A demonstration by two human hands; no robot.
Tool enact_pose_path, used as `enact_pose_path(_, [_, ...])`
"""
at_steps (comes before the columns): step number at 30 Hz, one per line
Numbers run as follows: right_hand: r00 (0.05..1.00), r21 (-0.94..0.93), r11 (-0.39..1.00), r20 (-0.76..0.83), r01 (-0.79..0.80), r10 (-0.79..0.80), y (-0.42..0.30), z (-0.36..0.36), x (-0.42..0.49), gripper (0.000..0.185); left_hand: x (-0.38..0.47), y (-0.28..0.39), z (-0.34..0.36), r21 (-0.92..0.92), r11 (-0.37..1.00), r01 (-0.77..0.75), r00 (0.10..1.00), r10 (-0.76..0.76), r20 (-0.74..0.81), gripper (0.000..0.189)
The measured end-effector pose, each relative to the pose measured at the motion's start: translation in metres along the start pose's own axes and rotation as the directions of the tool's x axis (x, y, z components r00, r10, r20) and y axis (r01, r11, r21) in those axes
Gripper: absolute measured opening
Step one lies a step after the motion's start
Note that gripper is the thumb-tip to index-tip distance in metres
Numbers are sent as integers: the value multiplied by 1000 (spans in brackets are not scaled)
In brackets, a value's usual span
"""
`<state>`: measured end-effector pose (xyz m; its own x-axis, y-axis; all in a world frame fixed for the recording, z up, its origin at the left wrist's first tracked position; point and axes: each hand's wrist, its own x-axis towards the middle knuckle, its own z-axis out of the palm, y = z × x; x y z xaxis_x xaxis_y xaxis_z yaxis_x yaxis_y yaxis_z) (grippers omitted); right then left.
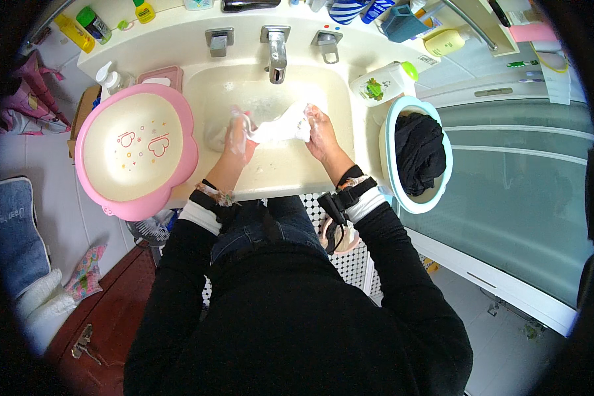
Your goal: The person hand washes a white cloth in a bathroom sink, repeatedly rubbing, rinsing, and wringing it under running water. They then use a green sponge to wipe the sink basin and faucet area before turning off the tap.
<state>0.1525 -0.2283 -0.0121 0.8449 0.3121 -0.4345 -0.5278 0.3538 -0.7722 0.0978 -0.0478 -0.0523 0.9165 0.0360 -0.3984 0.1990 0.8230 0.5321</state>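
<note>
My left hand [238, 141] grips one end of a wet white cloth [277, 129], with suds on its fingers. The other end is pinched in my right hand [320, 131], so the cloth spans the gap between them. Both hands are over the basin of a cream sink [297, 171], which has some sudsy water in it. Pale wet fabric also lies in the basin beside my left hand; whether it is part of the same cloth I cannot tell. The chrome faucet [277, 59] stands beyond the hands, at the back of the sink.
A pink-rimmed washbasin [133, 146] rests at the left of the sink. To the right, a blue-rimmed basin [390, 148] holds black fabric [418, 153]. A frog-printed bottle [376, 89] lies on the right ledge. A pump bottle [113, 79] and a pink soap dish [174, 76] are at the back left.
</note>
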Motion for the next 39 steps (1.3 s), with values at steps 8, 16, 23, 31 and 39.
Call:
enact_pose_path(8, [962,-495,853,-108,166,-249,-18,32,-5,14,-9,4,25,526,840,135,991,-127,-52,15])
enact_pose_path(16, [724,-804,-48,557,593,-407,7,67,-24,27,1,-25,31,28,960,279,960,-280,22,17])
enact_pose_path(23, [816,-869,-107,491,483,-304,11,58,-10,20,-5,-12,42,142,917,372,927,-358,-112,20])
enact_pose_path(31, [827,-852,-240,516,466,-226,9,59,-7,26,3,-12,41,-230,895,382,894,-421,-153,24])
enact_pose_path(39, [818,-885,-150,464,440,-340,16,60,-7,44,-1,-11,34,-361,876,318,932,-360,-51,24])
